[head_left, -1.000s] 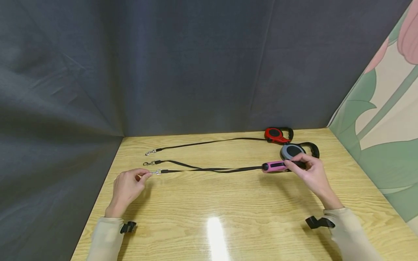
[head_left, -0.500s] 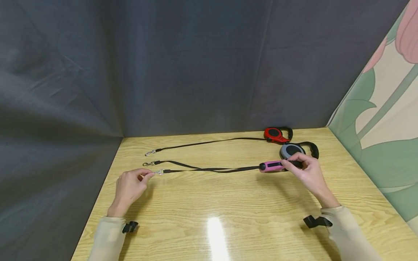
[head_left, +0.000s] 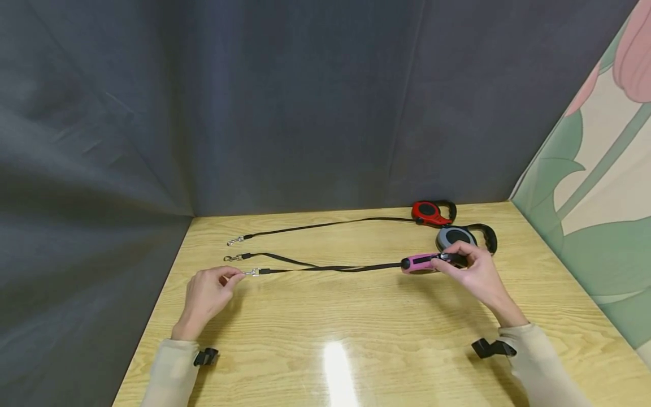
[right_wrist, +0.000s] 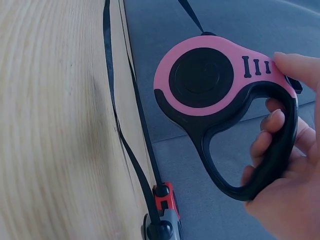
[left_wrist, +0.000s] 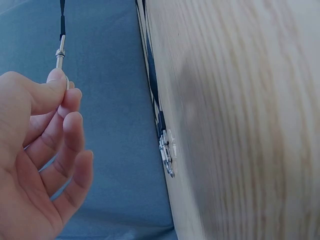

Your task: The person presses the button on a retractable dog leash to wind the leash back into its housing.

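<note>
My right hand (head_left: 475, 277) grips the black handle of a pink retractable dog leash (right_wrist: 240, 52), its fingers curled through the loop and the thumb near the top. The leash is held above the table. Between thumb and fingertip my left hand (head_left: 209, 294) pinches the silver snap hook (left_wrist: 60, 52) at the far end of that leash's black strap (head_left: 376, 267). The strap stretches nearly straight between both hands. In the head view the right hand partly covers a grey retractable leash (head_left: 455, 236), whose strap lies behind the pink one's and seems to cross it.
A red retractable leash (head_left: 427, 212) lies at the back right, its strap (head_left: 315, 225) running left to a silver hook (head_left: 235, 241). The grey leash's hook (head_left: 233, 258) lies just behind my left hand. Dark cloth (head_left: 305, 113) rises behind the wooden table (head_left: 285, 339).
My left hand has shifted slightly right with the hook, and my right hand slightly left with the pink leash. The other leashes have stayed in place.
</note>
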`<act>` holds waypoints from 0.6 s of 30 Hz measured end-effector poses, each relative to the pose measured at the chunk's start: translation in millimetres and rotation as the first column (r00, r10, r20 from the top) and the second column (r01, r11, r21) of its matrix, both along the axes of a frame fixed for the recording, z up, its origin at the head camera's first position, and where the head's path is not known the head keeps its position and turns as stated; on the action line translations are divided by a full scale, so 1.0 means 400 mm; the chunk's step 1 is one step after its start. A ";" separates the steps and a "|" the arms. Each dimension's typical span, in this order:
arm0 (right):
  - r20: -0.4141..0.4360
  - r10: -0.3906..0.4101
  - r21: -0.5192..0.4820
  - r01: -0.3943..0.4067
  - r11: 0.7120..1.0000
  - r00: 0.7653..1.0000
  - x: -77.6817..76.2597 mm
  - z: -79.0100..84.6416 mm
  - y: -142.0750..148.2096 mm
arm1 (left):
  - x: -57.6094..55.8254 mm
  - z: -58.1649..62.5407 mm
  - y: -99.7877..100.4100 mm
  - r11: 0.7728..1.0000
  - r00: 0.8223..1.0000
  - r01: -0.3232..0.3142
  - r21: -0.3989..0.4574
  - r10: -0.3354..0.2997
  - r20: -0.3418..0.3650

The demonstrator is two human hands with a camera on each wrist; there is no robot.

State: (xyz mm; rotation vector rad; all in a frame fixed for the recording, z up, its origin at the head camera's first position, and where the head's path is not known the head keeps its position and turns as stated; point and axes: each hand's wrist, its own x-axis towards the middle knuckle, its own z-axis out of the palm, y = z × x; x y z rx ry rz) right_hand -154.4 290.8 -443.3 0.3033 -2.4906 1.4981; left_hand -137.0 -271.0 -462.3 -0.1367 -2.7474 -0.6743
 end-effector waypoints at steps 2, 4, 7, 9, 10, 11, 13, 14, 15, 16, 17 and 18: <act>-0.006 0.000 0.000 0.000 1.000 1.000 -0.001 -0.002 -0.002 | 0.003 -0.001 0.002 1.000 1.000 0.002 0.003 -0.002 -0.005; -0.016 -0.003 -0.002 0.003 1.000 1.000 0.000 -0.003 -0.004 | 0.004 -0.001 0.003 1.000 1.000 0.002 0.005 -0.002 -0.009; -0.027 -0.007 -0.004 0.007 1.000 1.000 0.000 -0.002 -0.005 | 0.003 0.000 0.006 1.000 1.000 0.003 0.007 -0.003 -0.006; -0.028 -0.009 -0.002 0.009 1.000 1.000 0.000 -0.002 -0.005 | 0.002 -0.001 0.008 1.000 1.000 0.006 0.008 -0.006 -0.003; -0.029 -0.008 -0.003 0.008 1.000 1.000 0.000 -0.002 -0.006 | 0.001 -0.002 0.009 1.000 1.000 0.009 0.009 -0.009 -0.004; -0.029 -0.009 -0.002 0.009 1.000 1.000 -0.001 -0.002 -0.006 | 0.001 -0.003 0.010 1.000 1.000 0.011 0.010 -0.011 -0.003; -0.028 -0.007 -0.006 0.007 1.000 1.000 -0.001 -0.001 -0.009 | 0.000 -0.006 0.011 1.000 1.000 0.015 0.011 -0.015 -0.003; -0.028 -0.006 -0.010 0.005 1.000 1.000 -0.002 -0.001 -0.010 | -0.001 -0.007 0.012 1.000 1.000 0.016 0.011 -0.016 -0.003; -0.028 -0.004 -0.013 0.004 1.000 1.000 -0.003 0.000 -0.012 | -0.001 -0.007 0.013 1.000 1.000 0.017 0.012 -0.017 -0.002; -0.028 -0.002 -0.019 0.002 1.000 1.000 -0.003 0.001 -0.015 | -0.002 -0.008 0.014 1.000 1.000 0.018 0.014 -0.018 -0.001; -0.027 -0.001 -0.025 0.000 1.000 1.000 -0.004 0.002 -0.017 | -0.002 -0.008 0.016 1.000 1.000 0.018 0.016 -0.018 0.001; -0.027 0.001 -0.031 -0.002 1.000 1.000 -0.004 0.003 -0.020 | -0.002 -0.008 0.017 1.000 1.000 0.019 0.018 -0.020 0.003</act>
